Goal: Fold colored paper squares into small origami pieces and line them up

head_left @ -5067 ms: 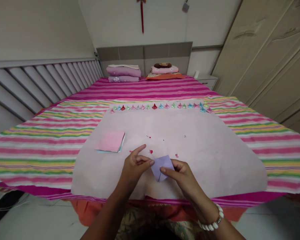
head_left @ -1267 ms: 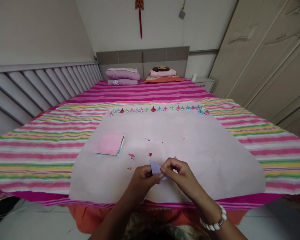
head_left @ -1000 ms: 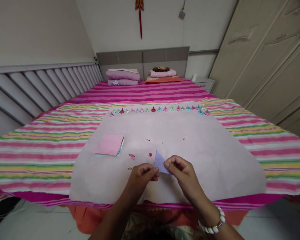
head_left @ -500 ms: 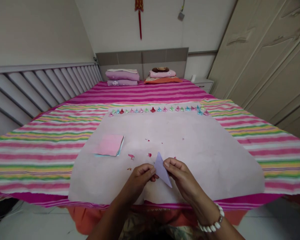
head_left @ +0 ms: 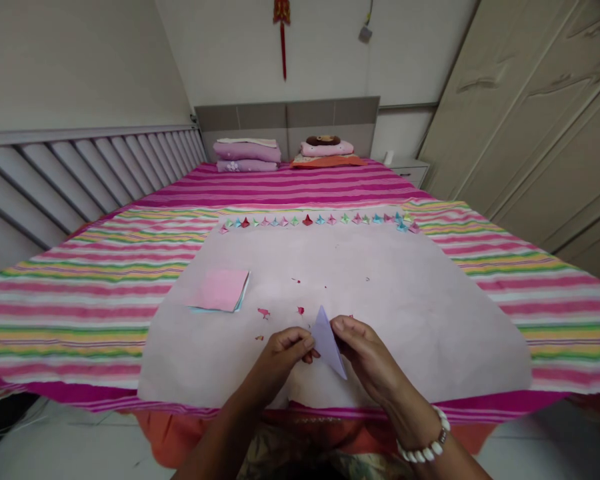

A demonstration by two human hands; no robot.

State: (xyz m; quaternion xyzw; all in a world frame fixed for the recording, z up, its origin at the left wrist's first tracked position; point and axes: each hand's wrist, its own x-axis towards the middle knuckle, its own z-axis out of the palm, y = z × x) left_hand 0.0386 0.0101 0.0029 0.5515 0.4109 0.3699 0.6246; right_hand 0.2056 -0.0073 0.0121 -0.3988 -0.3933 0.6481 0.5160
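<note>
A purple sheet of origami paper, folded into a triangle, is held up between my hands over the white sheet. My left hand pinches its left corner between thumb and fingers. On the other side, my right hand grips the long right edge near the top, its thumb along the paper; a white bead bracelet circles that wrist. Ahead and to the left lies a stack of square paper, pink on top with blue and white edges below. Small red paper scraps are scattered near my hands.
Along the far edge of the white sheet runs a row of small folded paper pieces in red, blue, green and pink. Striped bedding surrounds the sheet. Folded quilts lie by the headboard, and a rail borders the left side.
The view has shifted slightly. Both hands still hold the purple paper, which is turned a little more edge-on, and the fingers have barely moved.
</note>
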